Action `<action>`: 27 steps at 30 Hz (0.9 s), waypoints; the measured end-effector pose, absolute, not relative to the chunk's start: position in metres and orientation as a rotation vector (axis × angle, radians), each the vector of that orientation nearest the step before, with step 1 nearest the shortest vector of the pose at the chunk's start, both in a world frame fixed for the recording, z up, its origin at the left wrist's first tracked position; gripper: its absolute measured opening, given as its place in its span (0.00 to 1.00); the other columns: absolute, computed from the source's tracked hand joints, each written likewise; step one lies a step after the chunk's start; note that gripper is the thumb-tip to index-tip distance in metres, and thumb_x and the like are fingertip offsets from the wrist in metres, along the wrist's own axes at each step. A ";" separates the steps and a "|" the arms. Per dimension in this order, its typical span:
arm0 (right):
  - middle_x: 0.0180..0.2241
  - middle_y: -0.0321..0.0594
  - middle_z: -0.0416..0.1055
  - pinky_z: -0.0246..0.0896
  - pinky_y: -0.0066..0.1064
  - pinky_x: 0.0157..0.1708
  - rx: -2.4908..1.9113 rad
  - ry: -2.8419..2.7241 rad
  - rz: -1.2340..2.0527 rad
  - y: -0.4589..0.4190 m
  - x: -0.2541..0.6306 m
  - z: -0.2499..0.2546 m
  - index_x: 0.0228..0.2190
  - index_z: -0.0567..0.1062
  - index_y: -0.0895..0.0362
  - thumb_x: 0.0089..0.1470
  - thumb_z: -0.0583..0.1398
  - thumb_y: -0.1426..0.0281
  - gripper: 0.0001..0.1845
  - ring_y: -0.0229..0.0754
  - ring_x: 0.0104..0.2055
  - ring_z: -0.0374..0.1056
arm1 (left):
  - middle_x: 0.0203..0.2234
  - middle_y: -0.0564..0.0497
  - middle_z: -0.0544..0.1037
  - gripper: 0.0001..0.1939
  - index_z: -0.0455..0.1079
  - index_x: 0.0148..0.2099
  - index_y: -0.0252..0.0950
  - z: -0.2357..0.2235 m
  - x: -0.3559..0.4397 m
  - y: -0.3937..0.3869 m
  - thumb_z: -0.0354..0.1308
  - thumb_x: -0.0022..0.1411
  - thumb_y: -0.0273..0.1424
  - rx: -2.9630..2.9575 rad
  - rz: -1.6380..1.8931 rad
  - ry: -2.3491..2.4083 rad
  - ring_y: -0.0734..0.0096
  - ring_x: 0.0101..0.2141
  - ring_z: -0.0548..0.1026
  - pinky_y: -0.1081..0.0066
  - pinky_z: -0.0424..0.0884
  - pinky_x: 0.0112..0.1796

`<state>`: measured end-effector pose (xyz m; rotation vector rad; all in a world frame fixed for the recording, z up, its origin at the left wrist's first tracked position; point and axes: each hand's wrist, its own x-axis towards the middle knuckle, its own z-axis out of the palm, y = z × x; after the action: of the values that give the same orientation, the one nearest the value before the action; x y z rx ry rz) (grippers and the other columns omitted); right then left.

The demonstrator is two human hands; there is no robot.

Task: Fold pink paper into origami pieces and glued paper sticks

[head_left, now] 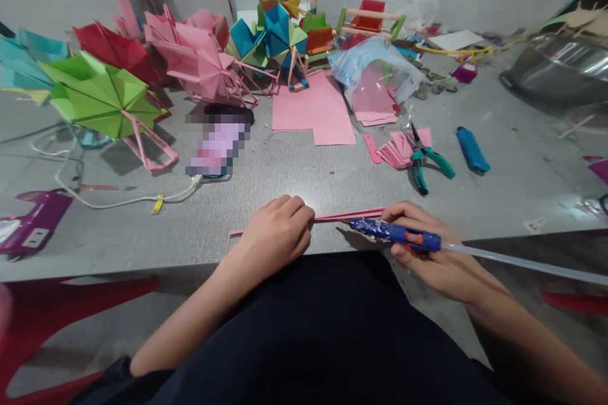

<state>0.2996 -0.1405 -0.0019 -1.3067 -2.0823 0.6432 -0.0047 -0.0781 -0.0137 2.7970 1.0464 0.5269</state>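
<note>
Near the table's front edge lies a thin pink paper strip (pixel 349 214). My left hand (pixel 280 228) is closed over it, with the strip's left end poking out past the wrist side. In my right hand (pixel 427 259) is a blue glue gun (pixel 396 233), its body streaked with dried glue. The gun's nozzle points left and sits close beside the strip; whether they touch I cannot tell. A long translucent glue stick (pixel 513 259) runs out of the gun's rear to the right. The strip's right end disappears behind the right hand.
Pliers (pixel 420 161) and pink paper pieces (pixel 396 149) lie beyond my right hand. A pink sheet (pixel 308 107), a phone (pixel 218 142) on a white cable, and several folded paper umbrellas (pixel 107 98) occupy the back and left. A metal bowl (pixel 565 63) stands right.
</note>
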 end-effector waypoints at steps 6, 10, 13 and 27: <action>0.46 0.45 0.74 0.72 0.38 0.42 -1.344 -2.110 0.507 -0.140 0.297 -0.004 0.36 0.77 0.53 0.68 0.61 0.60 0.11 0.47 0.44 0.74 | 0.38 0.45 0.78 0.10 0.73 0.43 0.34 -0.014 -0.005 -0.078 0.50 0.73 0.25 2.816 0.490 1.056 0.61 0.38 0.73 0.62 0.72 0.39; 0.46 0.45 0.74 0.71 0.39 0.43 -1.354 -2.132 0.519 -0.137 0.294 -0.003 0.35 0.76 0.53 0.68 0.61 0.60 0.11 0.47 0.45 0.74 | 0.38 0.44 0.78 0.09 0.73 0.43 0.34 -0.014 -0.004 -0.078 0.50 0.73 0.25 2.826 0.484 1.047 0.61 0.38 0.73 0.62 0.72 0.39; 0.46 0.45 0.75 0.70 0.40 0.43 -1.350 -2.170 0.512 -0.135 0.291 -0.001 0.35 0.76 0.53 0.68 0.61 0.61 0.11 0.47 0.45 0.74 | 0.38 0.44 0.78 0.09 0.73 0.43 0.34 -0.013 -0.004 -0.078 0.51 0.73 0.25 2.828 0.466 1.053 0.60 0.39 0.73 0.62 0.72 0.39; 0.39 0.45 0.74 0.63 0.43 0.40 -1.328 -2.178 0.220 -0.129 0.272 -0.009 0.31 0.73 0.54 0.71 0.53 0.46 0.27 0.49 0.39 0.71 | 0.37 0.45 0.78 0.10 0.73 0.42 0.33 -0.015 -0.005 -0.077 0.50 0.74 0.25 2.897 0.488 1.057 0.60 0.38 0.74 0.61 0.72 0.40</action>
<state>0.2716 -0.1285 -0.0091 -1.3276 -2.1784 0.2195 -0.0049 -0.0772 -0.0153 2.8966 1.0567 0.4882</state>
